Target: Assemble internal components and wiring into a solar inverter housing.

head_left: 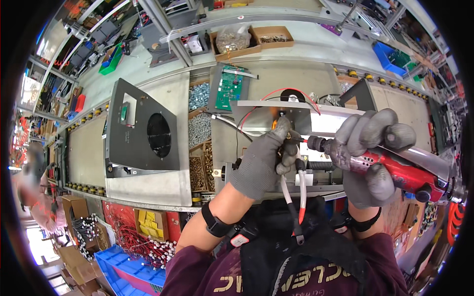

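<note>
1. The red power screwdriver (412,177) is right of centre, over the worktable, lying sideways with its bit pointing left.
2. The right hand (370,135) is wrapped around it, fingers over the top and thumb across the near side (both hands wear grey gloves).
3. The left hand (264,160) meets the bit's tip, its fingers bent and drawn close together; I cannot tell what they pinch.
4. Just below those fingers, thick pale cables (302,197) hang toward the person, red near the lower end.
5. Behind the left hand stands an open metal case (247,118), with a thin red wire (281,90) arching over it.
6. Farther left are a green circuit board (231,89), silver screws (199,128) and brass-coloured screws (210,167).
7. Beyond them, a dark panel (136,113) with a round black grille leans on a pale plate (148,190).
</note>
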A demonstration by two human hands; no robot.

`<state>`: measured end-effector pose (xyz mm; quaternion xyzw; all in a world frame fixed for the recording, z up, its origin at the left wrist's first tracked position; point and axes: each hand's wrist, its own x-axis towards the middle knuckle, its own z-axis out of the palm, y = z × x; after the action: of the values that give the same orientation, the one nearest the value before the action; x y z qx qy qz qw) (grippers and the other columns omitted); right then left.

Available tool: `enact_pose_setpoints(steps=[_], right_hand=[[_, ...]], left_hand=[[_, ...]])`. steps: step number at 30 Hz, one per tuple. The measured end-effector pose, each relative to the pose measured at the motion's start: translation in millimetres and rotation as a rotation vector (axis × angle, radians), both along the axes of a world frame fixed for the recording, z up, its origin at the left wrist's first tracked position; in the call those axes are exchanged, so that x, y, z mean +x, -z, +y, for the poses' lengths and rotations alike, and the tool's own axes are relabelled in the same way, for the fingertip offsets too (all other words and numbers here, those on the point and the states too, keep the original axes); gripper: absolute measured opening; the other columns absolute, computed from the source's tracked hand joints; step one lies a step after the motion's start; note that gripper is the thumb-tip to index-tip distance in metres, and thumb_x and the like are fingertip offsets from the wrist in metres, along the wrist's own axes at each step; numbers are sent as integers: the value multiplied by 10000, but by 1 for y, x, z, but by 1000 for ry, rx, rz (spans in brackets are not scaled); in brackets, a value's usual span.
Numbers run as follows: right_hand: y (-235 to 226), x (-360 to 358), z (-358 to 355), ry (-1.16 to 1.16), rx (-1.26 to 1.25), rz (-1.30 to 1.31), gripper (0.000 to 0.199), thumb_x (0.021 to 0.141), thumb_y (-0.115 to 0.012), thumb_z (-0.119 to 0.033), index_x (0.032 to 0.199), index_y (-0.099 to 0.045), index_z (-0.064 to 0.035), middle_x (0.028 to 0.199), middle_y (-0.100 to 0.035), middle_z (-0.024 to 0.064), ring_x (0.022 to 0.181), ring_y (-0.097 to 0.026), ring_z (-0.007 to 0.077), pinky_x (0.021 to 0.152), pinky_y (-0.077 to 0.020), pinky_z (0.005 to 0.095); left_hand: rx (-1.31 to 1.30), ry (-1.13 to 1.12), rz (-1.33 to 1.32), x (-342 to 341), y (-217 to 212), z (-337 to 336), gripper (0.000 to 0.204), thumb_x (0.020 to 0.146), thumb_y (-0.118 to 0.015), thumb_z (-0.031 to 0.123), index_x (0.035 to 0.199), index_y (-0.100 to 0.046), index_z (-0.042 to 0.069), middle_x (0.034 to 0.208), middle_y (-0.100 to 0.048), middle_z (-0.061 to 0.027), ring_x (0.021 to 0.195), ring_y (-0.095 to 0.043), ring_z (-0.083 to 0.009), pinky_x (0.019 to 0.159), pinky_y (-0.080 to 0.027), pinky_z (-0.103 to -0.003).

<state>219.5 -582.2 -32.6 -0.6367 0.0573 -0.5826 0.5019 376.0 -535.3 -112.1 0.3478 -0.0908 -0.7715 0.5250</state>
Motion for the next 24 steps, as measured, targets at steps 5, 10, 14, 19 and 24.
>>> enact_pose_setpoints(steps=[5, 10, 14, 19, 24], right_hand=[[12, 2, -3, -11, -63, 23, 414, 804, -708, -210, 1047, -394, -89, 911, -513, 139, 775, -597, 231, 667, -532, 363], [17, 5, 1, 25, -79, 28, 395, 824, -686, -227, 1052, -387, -107, 918, -497, 131, 746, -583, 236, 639, -522, 352], [17, 1, -3, 24, -55, -35, 396, 829, -663, -180, 1086, -369, -121, 928, -452, 108, 645, -525, 197, 630, -505, 348], [10, -23, -10, 49, 13, -64, 447, 823, -653, -188, 1219, -448, -152, 971, -466, 84, 816, -521, 254, 670, -487, 363], [15, -42, -10, 181, 26, -4, 457, 825, -655, -236, 1232, -464, -153, 969, -484, 88, 828, -522, 258, 666, -486, 365]], left_hand=[[67, -48, 38, -5, -4, -4, 373, 949, -477, 384, 943, -542, 17, 675, -483, -13, 475, -429, -58, 365, -297, -173], [58, -67, 202, -2, -2, -1, 360, 962, -445, 370, 997, -546, 26, 702, -486, -8, 534, -457, -60, 413, -332, -171], [-294, 84, -542, 27, -1, -4, 461, 990, -330, 394, 1093, -552, 4, 729, -523, -4, 546, -466, -65, 474, -395, -188], [-31, -7, -1088, 89, -2, -23, 432, 960, -420, 375, 1056, -610, -1, 677, -556, -35, 597, -535, -88, 525, -437, -229], [-478, 740, -2175, 56, 19, -43, 250, 820, -580, 195, 1020, -644, 60, 795, -652, -82, 763, -646, -200, 625, -489, -316]])
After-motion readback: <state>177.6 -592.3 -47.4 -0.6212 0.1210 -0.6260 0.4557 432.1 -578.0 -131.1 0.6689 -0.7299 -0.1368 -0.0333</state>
